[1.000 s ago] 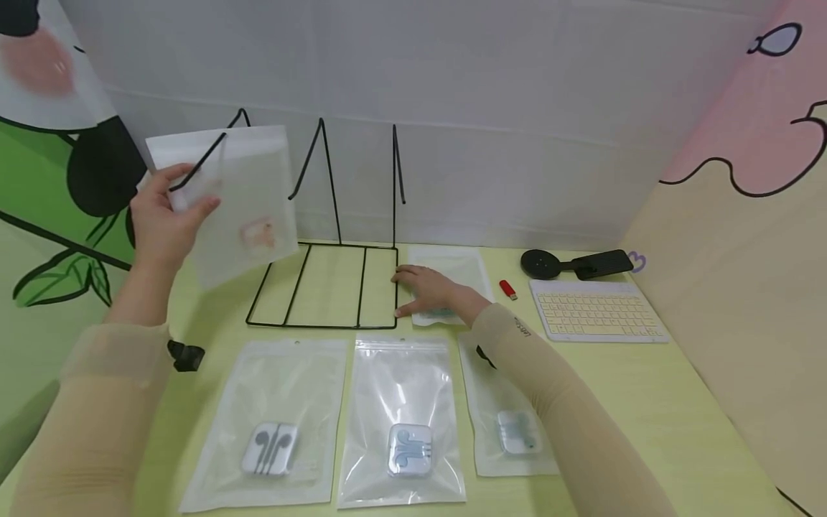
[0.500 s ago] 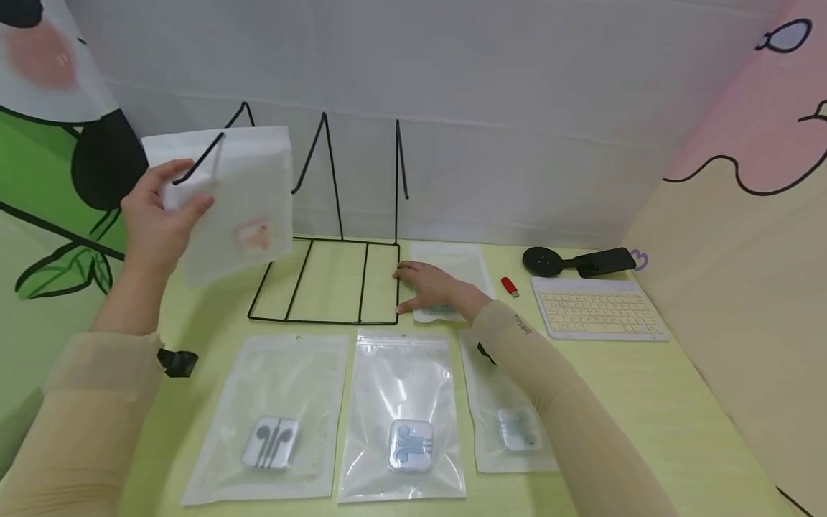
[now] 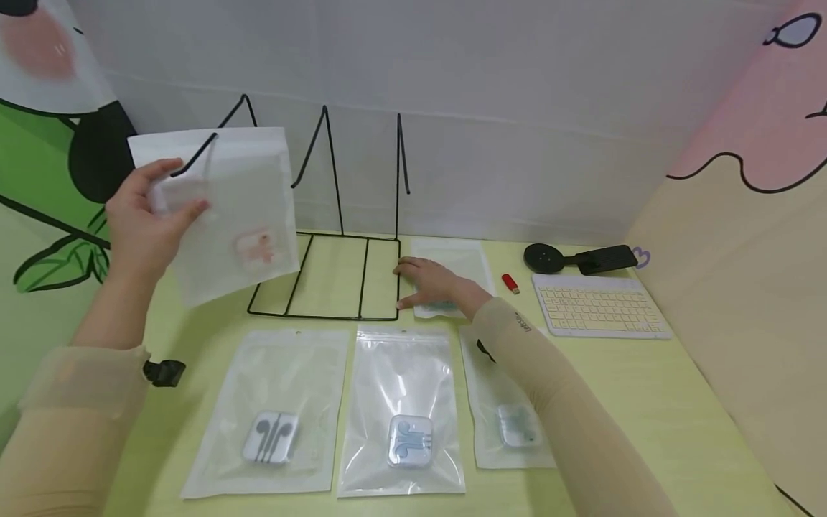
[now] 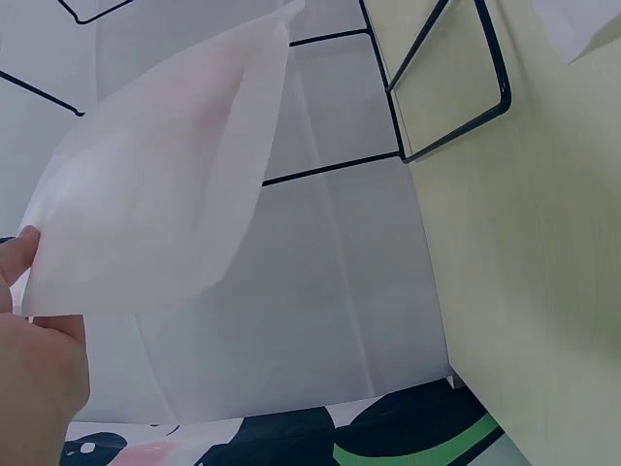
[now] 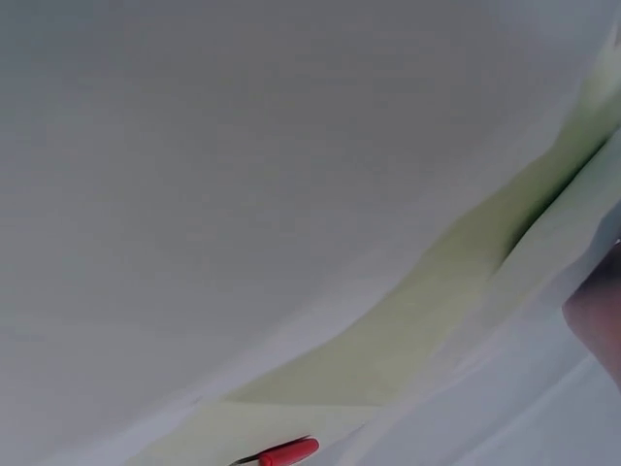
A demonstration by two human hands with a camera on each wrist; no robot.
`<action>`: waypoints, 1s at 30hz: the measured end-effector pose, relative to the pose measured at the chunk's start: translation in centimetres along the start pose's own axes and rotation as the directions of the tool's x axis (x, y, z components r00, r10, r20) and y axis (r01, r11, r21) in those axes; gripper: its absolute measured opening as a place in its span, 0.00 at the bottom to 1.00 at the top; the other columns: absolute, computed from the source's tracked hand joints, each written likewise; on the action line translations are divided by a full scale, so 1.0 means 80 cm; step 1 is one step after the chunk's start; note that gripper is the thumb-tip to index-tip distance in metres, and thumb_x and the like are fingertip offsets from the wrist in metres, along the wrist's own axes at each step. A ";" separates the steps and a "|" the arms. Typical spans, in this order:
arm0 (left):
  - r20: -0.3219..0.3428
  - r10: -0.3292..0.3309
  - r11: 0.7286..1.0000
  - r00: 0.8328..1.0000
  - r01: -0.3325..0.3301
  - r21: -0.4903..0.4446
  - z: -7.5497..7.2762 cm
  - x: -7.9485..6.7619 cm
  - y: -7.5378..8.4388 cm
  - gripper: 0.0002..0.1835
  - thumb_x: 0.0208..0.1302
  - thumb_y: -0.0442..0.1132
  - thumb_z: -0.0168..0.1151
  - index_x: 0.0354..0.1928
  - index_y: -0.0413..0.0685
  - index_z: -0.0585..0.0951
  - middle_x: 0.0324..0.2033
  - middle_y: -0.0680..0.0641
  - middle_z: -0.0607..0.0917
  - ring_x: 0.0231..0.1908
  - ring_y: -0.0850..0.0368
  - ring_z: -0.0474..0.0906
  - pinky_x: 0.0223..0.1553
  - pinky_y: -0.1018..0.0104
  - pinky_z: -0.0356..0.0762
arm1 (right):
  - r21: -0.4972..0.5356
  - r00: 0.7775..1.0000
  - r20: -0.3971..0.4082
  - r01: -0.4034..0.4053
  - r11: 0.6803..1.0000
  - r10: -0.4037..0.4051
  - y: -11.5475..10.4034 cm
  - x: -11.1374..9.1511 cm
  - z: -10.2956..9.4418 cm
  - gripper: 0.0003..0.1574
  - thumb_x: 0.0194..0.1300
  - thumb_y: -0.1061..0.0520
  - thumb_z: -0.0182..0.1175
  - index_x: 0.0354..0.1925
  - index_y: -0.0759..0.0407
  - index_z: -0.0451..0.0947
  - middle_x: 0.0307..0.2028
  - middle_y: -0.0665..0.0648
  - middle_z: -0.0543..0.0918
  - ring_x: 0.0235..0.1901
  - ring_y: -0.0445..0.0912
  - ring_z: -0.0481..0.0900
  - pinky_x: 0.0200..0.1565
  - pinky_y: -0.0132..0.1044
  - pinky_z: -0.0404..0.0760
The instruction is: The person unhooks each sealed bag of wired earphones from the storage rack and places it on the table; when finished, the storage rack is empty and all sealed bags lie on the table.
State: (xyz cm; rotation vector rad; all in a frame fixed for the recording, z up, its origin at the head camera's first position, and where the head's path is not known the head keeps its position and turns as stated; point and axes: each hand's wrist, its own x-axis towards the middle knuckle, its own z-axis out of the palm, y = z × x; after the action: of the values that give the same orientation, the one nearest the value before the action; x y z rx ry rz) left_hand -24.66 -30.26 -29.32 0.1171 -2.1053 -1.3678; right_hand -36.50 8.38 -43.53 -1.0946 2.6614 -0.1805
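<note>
My left hand [image 3: 145, 222] holds the left edge of a white zip pouch [image 3: 239, 194] with a pinkish item inside, thumb in front. The pouch is up on the left hook [image 3: 194, 155] of a black wire rack [image 3: 323, 317], the hook's arm passing through its top part. The left wrist view shows the pouch [image 4: 146, 184] bulging, with fingers at its edge. My right hand [image 3: 431, 281] lies at the rack base's right side, thumb and fingers spread and touching the wire. Beneath that hand is another white pouch [image 3: 461, 257], partly covered.
Three pouches with boxed earphones lie in front: the left pouch [image 3: 291, 380], middle pouch [image 3: 403, 380] and right pouch [image 3: 497, 391]. At right are a red USB stick [image 3: 510, 283], a white keyboard [image 3: 601, 309] and a black stand [image 3: 543, 258]. The rack's middle hook [image 3: 310, 146] hangs bare.
My left hand has moved a little to the left, drawing the pouch's left edge with it along the hook. My right hand has stayed at the rack's base.
</note>
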 end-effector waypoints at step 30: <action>-0.050 0.118 0.992 0.992 -0.115 0.059 -0.035 -0.051 0.005 0.31 0.46 0.29 0.74 0.56 0.54 0.80 0.47 0.63 0.79 0.39 0.68 0.74 0.34 0.87 0.69 | 0.023 1.000 -0.001 -0.004 1.000 0.004 0.001 0.001 0.000 0.52 0.56 0.30 0.60 0.71 0.49 0.56 0.73 0.54 0.51 0.71 0.52 0.50 0.70 0.46 0.53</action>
State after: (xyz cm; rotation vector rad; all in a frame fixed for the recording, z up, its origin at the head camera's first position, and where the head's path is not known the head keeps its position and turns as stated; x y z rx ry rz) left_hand -19.80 -30.71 -30.05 0.0522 -2.0729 -1.2241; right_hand -36.61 8.40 -43.54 -1.0827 2.6558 -0.2103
